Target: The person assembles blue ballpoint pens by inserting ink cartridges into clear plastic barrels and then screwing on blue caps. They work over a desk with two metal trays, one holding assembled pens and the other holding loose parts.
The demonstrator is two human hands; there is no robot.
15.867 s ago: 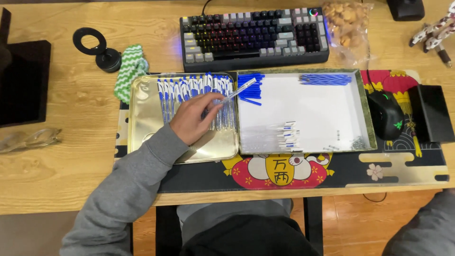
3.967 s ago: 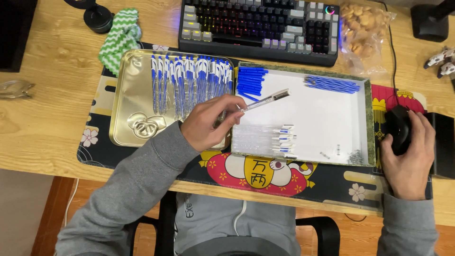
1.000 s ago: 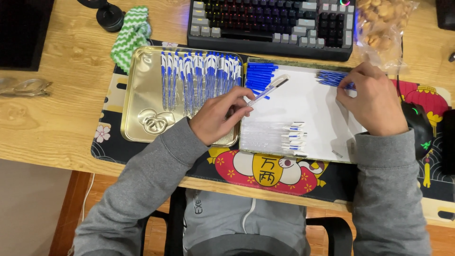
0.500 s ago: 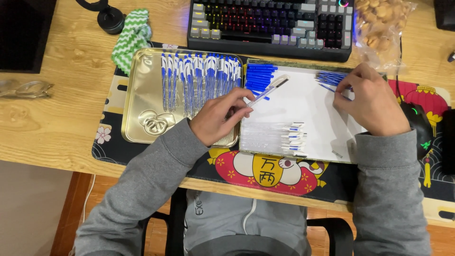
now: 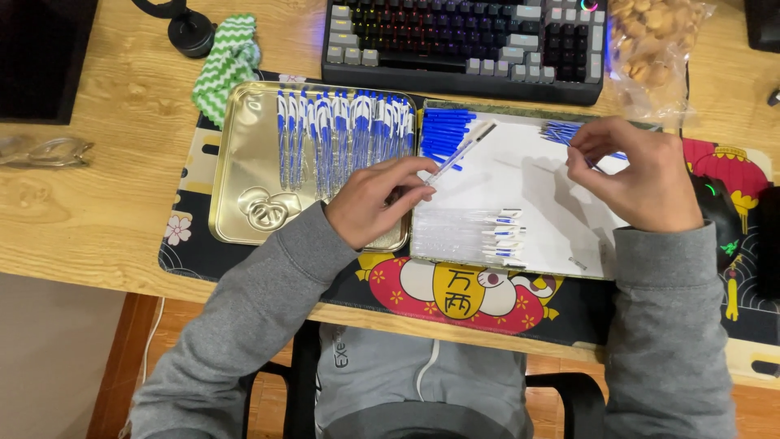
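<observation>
Both hands unmoved: left hand point(image 5: 375, 199) grips pen barrel point(image 5: 461, 151), right hand point(image 5: 638, 175) on refills point(image 5: 561, 132).

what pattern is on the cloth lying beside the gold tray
The cloth has green and white zigzag stripes, seen in the head view, left of the keyboard.

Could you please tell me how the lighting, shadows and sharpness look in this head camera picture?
Head view: even warm light, mostly sharp; the right hand casts a soft grey shadow on the white tray; the gold tray shows a mild sheen without harsh glare; the keyboard backlight glows in colours; the left hand holding a pen barrel is crisp.
</observation>
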